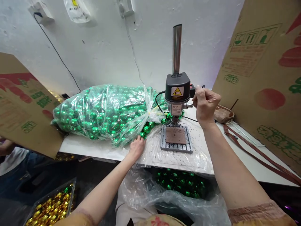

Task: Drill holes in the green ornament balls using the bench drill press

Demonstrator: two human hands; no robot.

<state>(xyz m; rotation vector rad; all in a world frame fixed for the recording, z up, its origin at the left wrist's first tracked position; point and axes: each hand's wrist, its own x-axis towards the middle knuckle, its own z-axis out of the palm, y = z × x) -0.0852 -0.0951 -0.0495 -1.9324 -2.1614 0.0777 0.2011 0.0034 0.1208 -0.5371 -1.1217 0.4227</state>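
The white table (pixel 82 147) runs along the wall and carries everything in reach. The right box (pixel 258 97) and left box (pixel 23 103) stand at either side, perhaps as screens. The bulging bag (pixel 103 113) lies left of the drill, its tied neck toward it, probably so beads lie close by. The drill (pixel 177 89) stands upright at centre, within easy reach. The right hand (pixel 207 105) is closed in a fist at its right side, seemingly round the handle (pixel 189 106), most of which it hides. The left hand (pixel 137 147), fingers loosely bent, touches beads just near of the bag's neck; I cannot tell whether it pinches any. A brown block (pixel 176 135) sits under the bit, likely to shield the base. The green beads (pixel 147 128) lie between bag and drill.
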